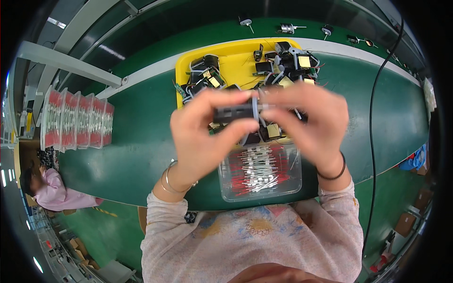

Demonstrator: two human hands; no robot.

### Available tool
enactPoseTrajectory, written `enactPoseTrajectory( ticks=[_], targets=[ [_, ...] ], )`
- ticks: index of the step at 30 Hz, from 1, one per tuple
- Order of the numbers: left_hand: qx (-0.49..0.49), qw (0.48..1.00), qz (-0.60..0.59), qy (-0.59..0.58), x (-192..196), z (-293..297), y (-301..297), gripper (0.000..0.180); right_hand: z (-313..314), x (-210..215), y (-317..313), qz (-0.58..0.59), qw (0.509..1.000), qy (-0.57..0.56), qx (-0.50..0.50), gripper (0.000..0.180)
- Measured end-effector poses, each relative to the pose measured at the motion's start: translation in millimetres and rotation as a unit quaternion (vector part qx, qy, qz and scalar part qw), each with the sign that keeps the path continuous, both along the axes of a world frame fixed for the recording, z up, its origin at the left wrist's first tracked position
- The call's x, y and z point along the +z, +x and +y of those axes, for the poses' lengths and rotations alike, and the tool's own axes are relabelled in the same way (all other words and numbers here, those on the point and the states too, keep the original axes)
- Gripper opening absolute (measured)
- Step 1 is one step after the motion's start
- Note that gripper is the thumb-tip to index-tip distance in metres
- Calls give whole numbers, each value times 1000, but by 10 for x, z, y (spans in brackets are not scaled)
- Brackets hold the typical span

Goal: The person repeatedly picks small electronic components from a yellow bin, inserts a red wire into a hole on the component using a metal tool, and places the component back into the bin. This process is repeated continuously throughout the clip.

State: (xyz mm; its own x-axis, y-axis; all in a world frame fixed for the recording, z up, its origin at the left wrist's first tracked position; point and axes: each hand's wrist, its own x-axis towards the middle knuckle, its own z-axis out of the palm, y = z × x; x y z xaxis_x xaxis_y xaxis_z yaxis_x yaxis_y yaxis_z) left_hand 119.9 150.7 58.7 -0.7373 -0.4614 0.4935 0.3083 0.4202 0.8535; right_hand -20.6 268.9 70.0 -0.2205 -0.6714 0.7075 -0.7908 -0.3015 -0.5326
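My left hand (193, 129) grips a black cylindrical part with a light grey ring (232, 113) at its right end. Thumb and fingers of my right hand (318, 122) are closed at that ringed end, on what looks like a thin pale piece, blurred by motion. Both hands are raised over the front of a yellow tray (236, 70), which holds several black parts with grey rings, thin wires and small green boards. Below them, close to my body, a clear plastic box (260, 197) contains many thin red and white wire leads.
A stack of clear boxes with similar leads (78, 120) stands at the table's left. Behind the tray, several small assemblies (288, 29) lie on a green strip. A black cable (372, 122) hangs down on the right. A person in pink (61, 193) is at far left.
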Motion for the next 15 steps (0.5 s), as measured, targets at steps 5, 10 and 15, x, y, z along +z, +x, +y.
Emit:
enactPoseTrajectory(
  ticks=[5,10,15],
  targets=[
    [-37,971,14,234,-99,-130,-170,40,-229,35,-139,-409,908,-9,85,36],
    [-46,961,40,268,-86,-97,-164,33,-375,-27,-9,-366,923,-11,120,11],
    [-48,960,61,270,-108,-100,-164,33,-399,-52,-9,-391,912,-6,120,11]
  ],
)
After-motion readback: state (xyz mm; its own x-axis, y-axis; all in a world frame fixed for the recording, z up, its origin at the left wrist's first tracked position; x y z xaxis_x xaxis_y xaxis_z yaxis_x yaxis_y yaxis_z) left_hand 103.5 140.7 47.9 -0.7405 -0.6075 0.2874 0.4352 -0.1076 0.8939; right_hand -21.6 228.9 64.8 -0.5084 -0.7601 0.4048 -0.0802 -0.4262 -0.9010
